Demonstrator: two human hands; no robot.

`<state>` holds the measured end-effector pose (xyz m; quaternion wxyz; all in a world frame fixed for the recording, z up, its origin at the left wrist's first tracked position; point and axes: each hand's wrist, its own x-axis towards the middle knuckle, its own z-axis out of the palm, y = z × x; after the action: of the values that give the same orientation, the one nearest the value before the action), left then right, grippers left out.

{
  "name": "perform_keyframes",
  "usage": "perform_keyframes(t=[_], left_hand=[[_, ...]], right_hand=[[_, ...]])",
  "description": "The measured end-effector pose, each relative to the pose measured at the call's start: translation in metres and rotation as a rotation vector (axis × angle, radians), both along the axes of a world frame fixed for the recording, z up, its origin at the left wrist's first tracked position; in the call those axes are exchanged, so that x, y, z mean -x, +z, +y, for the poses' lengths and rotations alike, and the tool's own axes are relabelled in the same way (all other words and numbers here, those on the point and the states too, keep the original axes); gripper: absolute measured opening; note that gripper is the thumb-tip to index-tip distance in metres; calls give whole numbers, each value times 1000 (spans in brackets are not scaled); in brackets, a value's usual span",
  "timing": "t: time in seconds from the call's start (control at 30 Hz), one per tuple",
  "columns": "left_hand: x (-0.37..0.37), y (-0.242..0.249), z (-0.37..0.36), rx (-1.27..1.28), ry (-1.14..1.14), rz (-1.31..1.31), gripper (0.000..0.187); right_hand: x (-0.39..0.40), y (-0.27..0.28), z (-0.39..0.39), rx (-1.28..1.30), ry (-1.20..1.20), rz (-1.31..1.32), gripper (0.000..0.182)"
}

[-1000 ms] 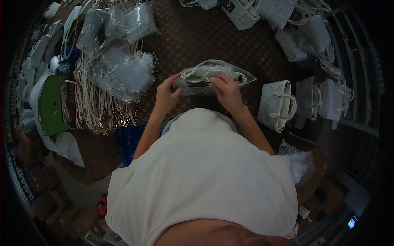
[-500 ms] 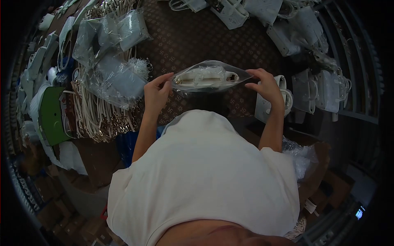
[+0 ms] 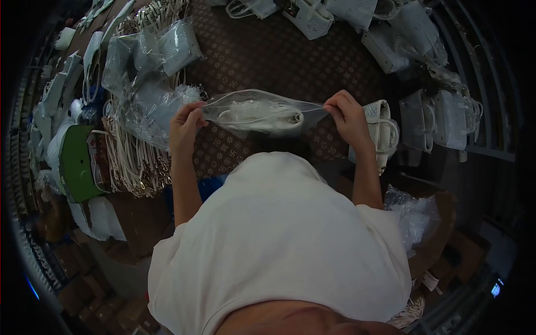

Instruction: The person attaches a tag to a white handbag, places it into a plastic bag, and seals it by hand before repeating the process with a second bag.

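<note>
A clear plastic bag [image 3: 314,116] is stretched between my two hands, its mouth parted and facing up. Inside it lies a white handbag [image 3: 273,121], partly veiled by the plastic. My left hand [image 3: 187,125] pinches the bag's left corner between thumb and fingers. The opposite corner is gripped by my right hand [image 3: 347,116]. Just right of that hand stands another white handbag [image 3: 381,131] with looped handles. Close to my left hand are plastic-wrapped white bags [image 3: 151,106] on a pile of pale straps [image 3: 134,159].
A brown patterned cloth [image 3: 245,56] covers the table. More white handbags [image 3: 391,44] lie at the far right, and wrapped ones [image 3: 446,120] stand at the right edge. A green panel [image 3: 77,162] is at the left. Crumpled plastic [image 3: 410,215] sits low on the right.
My left hand has moved left, pulling the plastic bag wider. Its mouth has become longer and flatter, and the handbag inside has shifted and turned. My right hand has moved slightly left.
</note>
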<state>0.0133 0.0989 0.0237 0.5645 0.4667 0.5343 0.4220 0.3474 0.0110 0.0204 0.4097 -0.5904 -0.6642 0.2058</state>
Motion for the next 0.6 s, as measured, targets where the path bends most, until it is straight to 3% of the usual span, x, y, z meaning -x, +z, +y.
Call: perform_keyframes(t=[0.03, 0.1, 0.17, 0.3, 0.37, 0.4, 0.47, 0.53, 0.6], left_hand=[[0, 2, -2, -14, -48, 3, 17], [2, 4, -7, -22, -88, 8, 19], [11, 6, -8, -132, -336, 124, 31], [5, -8, -2, -400, -325, 269, 38], [-22, 1, -9, -480, -103, 278, 28], [-20, -4, -7, -480, -106, 281, 28], [-12, -21, -1, -368, -368, 282, 18], [-27, -5, -8, -420, -321, 185, 16], [-57, 25, -19, -455, -280, 89, 14]], right_hand=[[-2, -3, -1, 6, 1, 3, 8], [-9, -9, -5, 122, -18, 252, 11], [-17, -17, -8, 125, -6, 244, 13], [-27, -22, -10, 113, 14, 262, 16], [-27, -20, -10, 121, -6, 287, 13], [-27, -19, -9, 132, -16, 309, 11], [-35, -31, -7, 179, 21, 309, 10], [-36, -28, -5, 223, 54, 309, 9], [-30, -11, -3, 74, 10, 367, 5]])
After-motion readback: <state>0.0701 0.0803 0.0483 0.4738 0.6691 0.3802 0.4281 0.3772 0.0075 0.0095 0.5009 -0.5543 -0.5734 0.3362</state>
